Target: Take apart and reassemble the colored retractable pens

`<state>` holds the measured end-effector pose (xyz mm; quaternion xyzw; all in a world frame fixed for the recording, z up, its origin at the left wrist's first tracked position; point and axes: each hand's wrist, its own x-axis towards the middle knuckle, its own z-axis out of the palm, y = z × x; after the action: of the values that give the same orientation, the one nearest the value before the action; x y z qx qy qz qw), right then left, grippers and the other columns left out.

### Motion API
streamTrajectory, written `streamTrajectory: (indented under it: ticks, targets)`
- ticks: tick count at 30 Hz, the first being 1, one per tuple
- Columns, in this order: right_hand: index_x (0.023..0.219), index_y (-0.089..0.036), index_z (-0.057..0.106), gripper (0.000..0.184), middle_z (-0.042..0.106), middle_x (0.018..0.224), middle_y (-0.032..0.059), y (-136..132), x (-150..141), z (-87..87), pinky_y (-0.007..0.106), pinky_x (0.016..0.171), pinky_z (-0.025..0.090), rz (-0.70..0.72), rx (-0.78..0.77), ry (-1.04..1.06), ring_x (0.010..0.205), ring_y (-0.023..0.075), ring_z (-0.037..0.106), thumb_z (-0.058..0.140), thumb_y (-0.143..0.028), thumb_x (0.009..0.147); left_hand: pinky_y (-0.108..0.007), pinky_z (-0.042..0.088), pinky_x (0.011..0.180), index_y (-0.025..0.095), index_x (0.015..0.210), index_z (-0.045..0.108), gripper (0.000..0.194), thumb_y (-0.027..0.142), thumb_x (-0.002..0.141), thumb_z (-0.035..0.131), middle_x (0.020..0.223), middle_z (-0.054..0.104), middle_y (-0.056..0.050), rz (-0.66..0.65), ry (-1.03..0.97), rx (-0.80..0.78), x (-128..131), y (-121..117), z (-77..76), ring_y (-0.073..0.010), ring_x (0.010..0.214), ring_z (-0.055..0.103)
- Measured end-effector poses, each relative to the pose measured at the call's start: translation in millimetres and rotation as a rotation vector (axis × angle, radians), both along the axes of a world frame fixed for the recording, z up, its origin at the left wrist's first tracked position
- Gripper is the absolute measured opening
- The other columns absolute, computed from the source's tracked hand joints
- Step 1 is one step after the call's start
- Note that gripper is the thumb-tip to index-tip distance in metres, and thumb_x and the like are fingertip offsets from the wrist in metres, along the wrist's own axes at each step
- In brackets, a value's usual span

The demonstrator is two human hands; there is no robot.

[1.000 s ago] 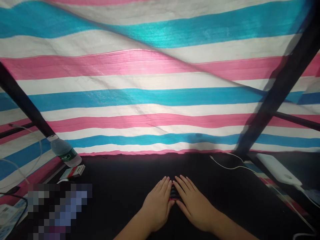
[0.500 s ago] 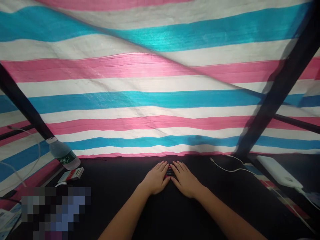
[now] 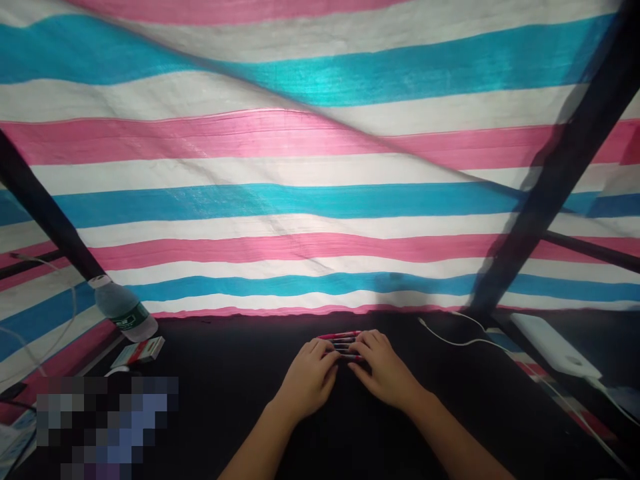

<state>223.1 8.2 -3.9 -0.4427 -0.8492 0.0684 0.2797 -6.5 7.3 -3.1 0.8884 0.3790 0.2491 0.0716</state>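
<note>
Several slim pens, some with red parts, lie side by side on the black tabletop. They run left to right between my two hands. At their left ends, my left hand has its fingers bent over them and its thumb along the near side. My right hand holds the right ends the same way, its thumb reaching toward the nearest pen. The fingers hide both ends of most pens, while the middles and the farthest red pen show.
At the left edge stand a tilted clear bottle, a small box and a blurred-out patch. To the right are a white power bank and a white cable. A striped sheet hangs behind, between dark posts.
Both hands have drawn apart and slightly toward me, their fingers more bent. More of the pens shows between them, including the far red one. The view has shifted slightly.
</note>
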Motion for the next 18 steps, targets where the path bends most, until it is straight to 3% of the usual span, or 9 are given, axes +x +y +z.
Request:
streamTrajectory:
  ticks: [5,18]
  targets:
    - [0.105,-0.024,0.068,0.013,0.065,0.107,0.007,1.6,4.1,-6.1,0.043,0.093,0.047,-0.025,-0.034,-0.034,0.104,0.0283,0.057,0.07,-0.022,0.093,-0.042,0.051,0.093,0.023,0.117,0.065,0.026,0.013,0.097,0.052,0.11,0.064,-0.007,0.013,0.011,-0.005,-5.1,2.5,-3.4,-0.0248,0.102,0.059]
    - [0.096,-0.023,0.066,0.005,0.065,0.1,0.0045,6.2,4.3,-12.1,0.041,0.088,0.045,-0.02,-0.103,-0.08,0.099,0.0262,0.057,0.068,-0.019,0.094,-0.04,0.052,0.093,0.023,0.117,0.065,0.026,0.012,0.094,0.057,0.109,0.064,-0.006,0.034,-0.039,-0.004,-5.7,2.7,-6.8,-0.0243,0.103,0.058]
